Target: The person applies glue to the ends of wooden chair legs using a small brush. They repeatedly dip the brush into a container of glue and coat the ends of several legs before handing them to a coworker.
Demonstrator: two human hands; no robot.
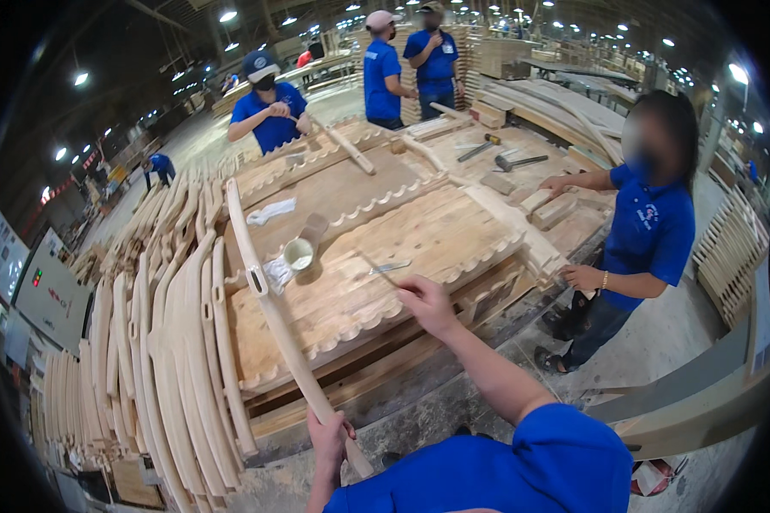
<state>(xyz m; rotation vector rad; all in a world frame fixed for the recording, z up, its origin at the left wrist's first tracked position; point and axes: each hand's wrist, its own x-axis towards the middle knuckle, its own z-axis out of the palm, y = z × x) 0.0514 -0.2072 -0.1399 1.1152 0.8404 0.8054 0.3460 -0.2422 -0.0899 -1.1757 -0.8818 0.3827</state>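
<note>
My left hand (328, 438) is wrapped round the near end of a long, pale wooden chair leg (275, 321) with a slot cut in its side. The leg slants away from me across the left part of the workbench. In my right hand (428, 304), a thin stick (376, 268) is pinched, its far end over the board. Just beside its tip, a small flat metal tool (391, 268) lies on the wooden board (428, 227), which has a scalloped edge. A cup (299, 254) with pale contents stands between the leg and my right hand.
White cloths (271, 211) lie near the cup. Many shaped wooden pieces (167, 342) are stacked at the left. A co-worker (650, 231) stands at the bench's right, hands on wood pieces; another (269, 111) works across it. Hammers (520, 161) rest at the far right.
</note>
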